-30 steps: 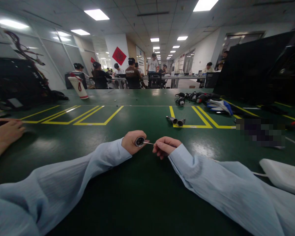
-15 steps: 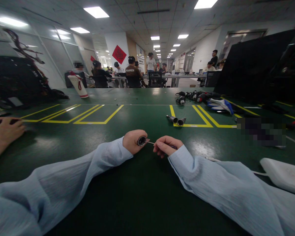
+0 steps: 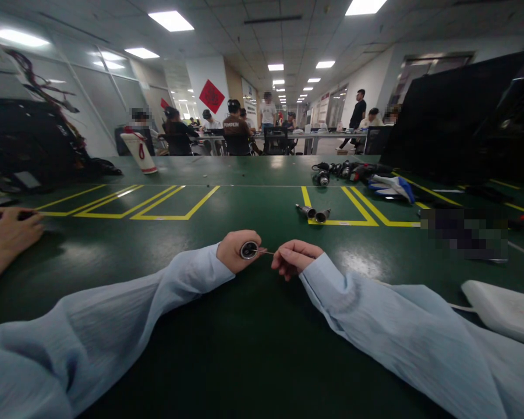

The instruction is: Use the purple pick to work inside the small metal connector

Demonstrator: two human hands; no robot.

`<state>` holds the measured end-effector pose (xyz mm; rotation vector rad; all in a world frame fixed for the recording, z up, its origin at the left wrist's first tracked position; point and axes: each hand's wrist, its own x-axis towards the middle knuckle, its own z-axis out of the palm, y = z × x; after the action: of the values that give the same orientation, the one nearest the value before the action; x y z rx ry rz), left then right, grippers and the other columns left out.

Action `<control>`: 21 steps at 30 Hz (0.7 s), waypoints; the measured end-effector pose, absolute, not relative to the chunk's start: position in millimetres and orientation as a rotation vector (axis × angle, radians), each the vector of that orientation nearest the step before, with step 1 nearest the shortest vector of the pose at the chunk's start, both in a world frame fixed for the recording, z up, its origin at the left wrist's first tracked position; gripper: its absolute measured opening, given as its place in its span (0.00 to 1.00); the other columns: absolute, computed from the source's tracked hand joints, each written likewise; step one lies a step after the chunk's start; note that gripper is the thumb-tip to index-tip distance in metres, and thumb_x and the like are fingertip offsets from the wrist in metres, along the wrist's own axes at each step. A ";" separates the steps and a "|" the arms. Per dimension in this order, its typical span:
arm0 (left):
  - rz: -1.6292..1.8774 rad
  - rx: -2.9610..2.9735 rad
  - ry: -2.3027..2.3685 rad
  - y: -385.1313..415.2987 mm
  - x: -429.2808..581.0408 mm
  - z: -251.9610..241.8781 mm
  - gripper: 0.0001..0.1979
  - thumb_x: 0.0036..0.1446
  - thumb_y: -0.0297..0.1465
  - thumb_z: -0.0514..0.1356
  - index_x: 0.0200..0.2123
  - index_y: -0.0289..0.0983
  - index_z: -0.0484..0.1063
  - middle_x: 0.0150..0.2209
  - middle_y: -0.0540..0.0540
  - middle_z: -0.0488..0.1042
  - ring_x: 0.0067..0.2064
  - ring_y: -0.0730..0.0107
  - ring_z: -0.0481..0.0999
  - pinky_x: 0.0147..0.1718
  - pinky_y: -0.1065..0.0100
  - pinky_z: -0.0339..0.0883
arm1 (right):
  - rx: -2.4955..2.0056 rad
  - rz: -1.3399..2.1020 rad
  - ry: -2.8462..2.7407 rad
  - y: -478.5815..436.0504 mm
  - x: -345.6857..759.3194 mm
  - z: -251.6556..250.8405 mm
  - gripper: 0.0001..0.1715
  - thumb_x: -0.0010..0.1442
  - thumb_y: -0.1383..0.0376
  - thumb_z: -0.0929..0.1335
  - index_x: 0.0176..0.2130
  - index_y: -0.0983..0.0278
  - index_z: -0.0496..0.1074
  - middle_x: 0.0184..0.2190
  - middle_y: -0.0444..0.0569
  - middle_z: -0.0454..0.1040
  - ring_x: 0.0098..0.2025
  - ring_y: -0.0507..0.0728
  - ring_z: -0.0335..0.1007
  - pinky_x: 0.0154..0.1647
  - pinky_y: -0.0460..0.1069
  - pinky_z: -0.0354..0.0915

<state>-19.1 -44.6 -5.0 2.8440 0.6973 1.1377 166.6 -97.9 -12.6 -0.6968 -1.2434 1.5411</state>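
My left hand (image 3: pixel 234 249) is closed around a round metal connector (image 3: pixel 248 250), whose silver rim and dark inside face me. Opposite it, my right hand (image 3: pixel 294 257) pinches a thin metal-shafted tool (image 3: pixel 265 252), probably a screwdriver; its handle is hidden by the fingers. The shaft points left and its tip meets the connector's rim area, though whether it sits inside I cannot tell. Two grey metal connector parts (image 3: pixel 313 214) lie together on the table beyond my right hand.
The green table (image 3: pixel 253 349) bears yellow tape outlines (image 3: pixel 161 218). Another person's hand (image 3: pixel 13 235) rests at the left. A white cup (image 3: pixel 140 152), cabled parts (image 3: pixel 323 174), a blue-white glove (image 3: pixel 390 187) and a white device (image 3: pixel 502 311) stand or lie around. Dark screens flank both sides.
The connector has turned slightly towards me and shifted a little left, so more of its open face shows. My right hand has barely moved. A person in black at the back has walked left.
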 end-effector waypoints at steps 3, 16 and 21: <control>1.136 2.843 0.714 -44.9 -19.5 -5.5 0.09 0.51 0.30 0.57 0.22 0.35 0.61 0.19 0.54 0.61 0.20 0.80 0.60 0.19 0.77 0.55 | -0.708 1.493 -1.246 -99.9 166.6 -11.1 0.12 0.48 0.59 0.69 0.25 0.66 0.71 0.21 0.44 0.74 0.20 0.47 0.66 0.18 0.42 0.62; 1.073 2.838 0.895 -46.2 -19.3 -4.0 0.10 0.52 0.32 0.56 0.21 0.35 0.60 0.18 0.54 0.61 0.20 0.79 0.60 0.19 0.76 0.54 | -0.748 1.510 -1.232 -99.0 166.2 -10.5 0.12 0.45 0.59 0.71 0.23 0.66 0.71 0.19 0.44 0.73 0.19 0.47 0.66 0.18 0.42 0.61; 1.108 2.796 0.778 -43.8 -19.8 -6.4 0.11 0.51 0.33 0.56 0.21 0.35 0.60 0.18 0.54 0.60 0.19 0.80 0.59 0.18 0.77 0.54 | -0.702 1.563 -1.213 -97.4 166.8 -12.8 0.14 0.45 0.57 0.71 0.24 0.66 0.71 0.20 0.44 0.74 0.20 0.47 0.66 0.18 0.42 0.61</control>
<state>-19.8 -43.8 -6.4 2.7964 0.7780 1.1083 166.8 -97.4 -12.8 -0.7021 -1.2131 1.5630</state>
